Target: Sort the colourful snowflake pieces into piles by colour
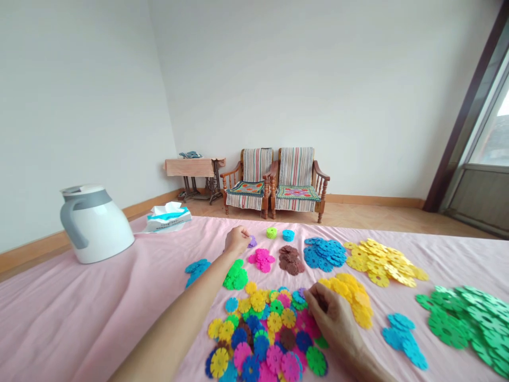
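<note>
My left hand (236,240) reaches far across the pink cloth, its fingers closed on a small purple snowflake disc (252,242). My right hand (332,317) rests at the right edge of the mixed pile of coloured discs (262,334), fingertips pinched on a purple disc (302,292). Sorted heaps lie around: green (235,277), pink (261,260), brown (291,259), blue (324,252), yellow (382,261). A second yellow heap (353,297) lies beside my right hand.
A white kettle (93,223) and a tissue pack (169,217) stand at the left of the pink cloth (99,307). Small lime (271,232) and cyan (288,235) stacks sit far back. Cyan discs (403,331) and a big green heap (469,318) lie right. Two chairs (274,183) stand beyond.
</note>
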Demonstrator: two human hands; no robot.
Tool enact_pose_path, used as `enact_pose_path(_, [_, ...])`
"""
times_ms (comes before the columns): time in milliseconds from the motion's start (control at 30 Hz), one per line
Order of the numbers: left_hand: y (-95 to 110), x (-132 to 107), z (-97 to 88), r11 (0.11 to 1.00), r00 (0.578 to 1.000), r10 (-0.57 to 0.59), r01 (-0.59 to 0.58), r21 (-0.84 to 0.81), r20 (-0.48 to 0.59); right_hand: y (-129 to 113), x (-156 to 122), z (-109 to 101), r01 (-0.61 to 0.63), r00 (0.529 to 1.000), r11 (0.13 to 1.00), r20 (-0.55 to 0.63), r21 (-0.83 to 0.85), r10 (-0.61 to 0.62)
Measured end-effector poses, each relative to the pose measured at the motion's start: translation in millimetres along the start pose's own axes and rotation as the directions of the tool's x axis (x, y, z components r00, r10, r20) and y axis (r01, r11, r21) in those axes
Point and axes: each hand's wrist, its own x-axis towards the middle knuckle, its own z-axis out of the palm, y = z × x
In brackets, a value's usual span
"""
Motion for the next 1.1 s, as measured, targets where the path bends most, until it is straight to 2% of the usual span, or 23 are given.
enact_pose_path(100, [0.5, 15.6, 15.6, 0.996, 0.998, -0.043, 0.045, 0.074, -0.039, 1.5, -0.5, 1.3, -0.004, 1.000, 1.000, 0.011, 0.025, 0.004])
enact_pose_path(233, [2.8, 21.8, 30.7, 0.987, 0.996, -0.067, 0.074, 0.146, -0.055, 2.4, -0.6, 2.5, -0.027, 1.000, 0.997, 0.014, 0.073, 0.026])
enact_pose_path(333, [1.5, 19.9, 32.3, 0.982, 0.997, -0.050, 0.059, 0.179, -0.056, 2.6, -0.2, 3.3, -0.036, 0.999, 0.995, 0.013, 0.096, 0.035])
enact_pose_path(433, [-0.9, 14.1, 25.9, 0.981, 0.998, -0.022, 0.034, 0.192, -0.064, 2.4, -0.1, 3.0, -0.034, 0.999, 0.994, 0.010, 0.106, 0.033])
enact_pose_path(567, [2.0, -2.4, 14.9, 0.985, 0.997, 0.079, -0.074, 0.156, -0.024, 0.9, -1.5, -1.0, -0.050, 0.997, 0.981, -0.047, 0.185, 0.060])
enact_pose_path(667, [13.8, -25.3, 10.9, 0.972, 0.971, 0.218, -0.225, 0.067, 0.101, -1.8, -2.7, -7.3, -0.111, 0.981, 0.944, -0.116, 0.312, 0.153])
enact_pose_path(733, [26.1, -45.9, 10.1, 0.942, 0.919, 0.330, -0.334, -0.016, 0.218, -4.2, -2.9, -11.9, -0.146, 0.964, 0.903, -0.148, 0.403, 0.221])
enact_pose_path(833, [46.8, -79.2, 10.1, 0.879, 0.796, 0.471, -0.459, -0.128, 0.381, -7.7, -2.3, -16.8, -0.182, 0.939, 0.835, -0.160, 0.519, 0.304])
enact_pose_path(867, [53.2, -89.3, 10.6, 0.850, 0.741, 0.519, -0.502, -0.162, 0.426, -8.4, -1.9, -17.8, -0.193, 0.933, 0.820, -0.157, 0.540, 0.323])
enact_pose_path(900, [59.0, -98.1, 11.4, 0.796, 0.658, 0.588, -0.575, -0.190, 0.471, -9.0, -1.6, -18.5, -0.201, 0.931, 0.811, -0.151, 0.550, 0.333])
enact_pose_path(967, [67.9, -111.5, 14.4, 0.701, 0.551, 0.668, -0.691, -0.176, 0.500, -9.6, -1.0, -19.3, -0.206, 0.933, 0.812, -0.141, 0.547, 0.331])
enact_pose_path(1000, [71.1, -116.0, 16.4, 0.659, 0.516, 0.689, -0.738, -0.145, 0.509, -9.6, -0.9, -19.4, -0.204, 0.936, 0.817, -0.137, 0.540, 0.325])
enact_pose_path(1033, [73.4, -119.2, 18.6, 0.629, 0.499, 0.696, -0.770, -0.104, 0.517, -9.5, -0.8, -19.4, -0.202, 0.938, 0.822, -0.135, 0.532, 0.318])
enact_pose_path(1100, [76.1, -122.9, 23.2, 0.597, 0.490, 0.686, -0.802, -0.030, 0.538, -8.8, -0.7, -19.0, -0.196, 0.943, 0.838, -0.136, 0.509, 0.303])
